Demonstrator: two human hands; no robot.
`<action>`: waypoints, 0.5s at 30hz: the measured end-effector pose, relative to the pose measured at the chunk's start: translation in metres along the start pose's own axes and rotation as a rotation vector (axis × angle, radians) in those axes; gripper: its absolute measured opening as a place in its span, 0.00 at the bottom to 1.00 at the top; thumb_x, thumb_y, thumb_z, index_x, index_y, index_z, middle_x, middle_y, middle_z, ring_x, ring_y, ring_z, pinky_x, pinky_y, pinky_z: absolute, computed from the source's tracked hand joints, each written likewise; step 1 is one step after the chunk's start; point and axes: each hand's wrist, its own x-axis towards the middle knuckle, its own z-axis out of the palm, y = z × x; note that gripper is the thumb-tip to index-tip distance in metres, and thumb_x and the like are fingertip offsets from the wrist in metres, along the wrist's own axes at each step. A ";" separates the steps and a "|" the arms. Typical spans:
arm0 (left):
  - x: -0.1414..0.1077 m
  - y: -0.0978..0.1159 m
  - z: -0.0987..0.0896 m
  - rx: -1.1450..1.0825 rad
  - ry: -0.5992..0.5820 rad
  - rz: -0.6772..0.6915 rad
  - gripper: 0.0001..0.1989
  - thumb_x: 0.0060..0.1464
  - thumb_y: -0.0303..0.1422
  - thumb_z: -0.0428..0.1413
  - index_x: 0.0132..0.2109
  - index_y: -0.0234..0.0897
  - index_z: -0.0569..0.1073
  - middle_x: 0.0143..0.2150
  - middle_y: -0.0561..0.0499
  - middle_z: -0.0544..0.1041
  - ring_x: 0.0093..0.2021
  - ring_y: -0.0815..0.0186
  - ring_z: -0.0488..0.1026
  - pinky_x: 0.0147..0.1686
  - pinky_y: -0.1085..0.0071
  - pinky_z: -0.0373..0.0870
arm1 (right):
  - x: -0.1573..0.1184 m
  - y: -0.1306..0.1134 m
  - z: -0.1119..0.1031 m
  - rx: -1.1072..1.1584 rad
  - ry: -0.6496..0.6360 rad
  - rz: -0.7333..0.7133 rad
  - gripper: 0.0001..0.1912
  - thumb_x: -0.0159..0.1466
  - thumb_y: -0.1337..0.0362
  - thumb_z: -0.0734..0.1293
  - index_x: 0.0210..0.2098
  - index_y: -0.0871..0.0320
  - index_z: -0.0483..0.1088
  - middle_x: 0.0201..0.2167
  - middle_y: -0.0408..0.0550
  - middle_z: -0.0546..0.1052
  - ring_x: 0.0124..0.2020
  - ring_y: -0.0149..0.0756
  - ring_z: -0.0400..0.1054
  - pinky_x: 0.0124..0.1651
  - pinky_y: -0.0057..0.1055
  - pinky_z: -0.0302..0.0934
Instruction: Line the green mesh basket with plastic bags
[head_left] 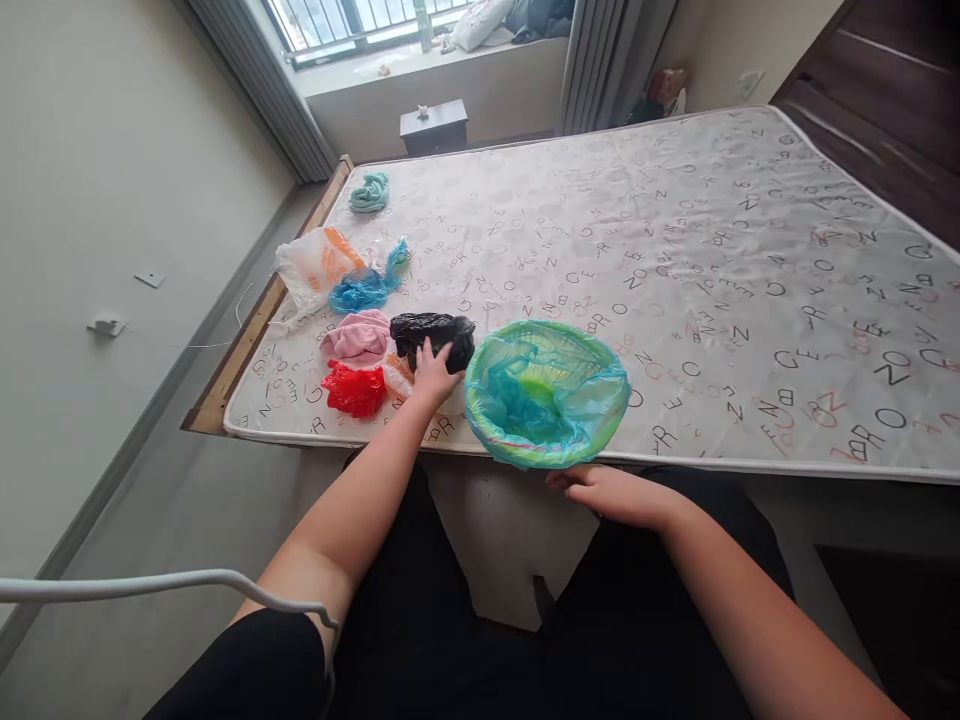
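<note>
My left hand (435, 372) reaches onto a crumpled black plastic bag (444, 330), its fingers spread over the near side. Just right of it stands a round green basket (600, 349) lined with a translucent blue plastic bag (517, 412), folded over the rim. My right hand (592, 490) is at the near side of the basket, just below the rim, fingers loosely stretched to the left and holding nothing visible. I cannot tell whether it touches the basket. Beside the black bag lie a red plastic bag (354, 388) and a pink cloth (358, 336).
A letter-printed mattress (720, 300) bears everything. Farther left lie a white-and-orange plastic bag (315, 265), a blue plastic bag (358, 292) and a teal cloth (369, 193). A small cabinet (433, 125) stands below the window. A white cable (150, 588) crosses near my left arm.
</note>
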 end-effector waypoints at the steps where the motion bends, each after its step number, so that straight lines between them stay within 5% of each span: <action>1: 0.002 0.001 0.005 -0.008 -0.065 -0.040 0.34 0.49 0.37 0.68 0.64 0.39 0.74 0.74 0.36 0.59 0.74 0.39 0.52 0.69 0.51 0.56 | 0.001 -0.001 0.000 -0.004 0.002 0.007 0.24 0.64 0.60 0.62 0.57 0.56 0.76 0.59 0.52 0.77 0.62 0.50 0.70 0.69 0.46 0.59; 4: 0.008 0.000 0.013 -0.127 -0.190 -0.093 0.16 0.53 0.33 0.63 0.49 0.33 0.82 0.54 0.35 0.79 0.58 0.47 0.73 0.59 0.58 0.67 | 0.005 -0.003 0.001 0.009 0.010 -0.006 0.23 0.64 0.59 0.62 0.56 0.55 0.76 0.58 0.51 0.77 0.61 0.50 0.70 0.69 0.46 0.59; 6: 0.012 -0.001 0.010 -0.269 -0.109 -0.100 0.11 0.58 0.32 0.58 0.44 0.33 0.81 0.46 0.39 0.82 0.49 0.53 0.77 0.54 0.61 0.70 | 0.009 -0.003 0.003 0.024 0.031 -0.008 0.21 0.64 0.59 0.63 0.54 0.54 0.77 0.57 0.51 0.78 0.60 0.50 0.70 0.68 0.47 0.59; 11: 0.012 -0.008 -0.018 -0.770 0.373 -0.262 0.18 0.65 0.34 0.47 0.52 0.33 0.77 0.52 0.40 0.80 0.52 0.56 0.76 0.56 0.58 0.70 | 0.017 -0.002 0.010 0.042 0.123 0.013 0.15 0.63 0.60 0.65 0.46 0.53 0.79 0.49 0.52 0.81 0.53 0.51 0.73 0.61 0.48 0.63; 15: -0.016 -0.017 -0.060 -1.238 0.247 -0.297 0.31 0.70 0.44 0.34 0.65 0.32 0.69 0.60 0.36 0.76 0.55 0.54 0.76 0.53 0.52 0.75 | 0.021 -0.001 0.016 -0.006 0.145 0.015 0.14 0.62 0.63 0.64 0.44 0.53 0.78 0.43 0.50 0.81 0.45 0.45 0.74 0.51 0.41 0.67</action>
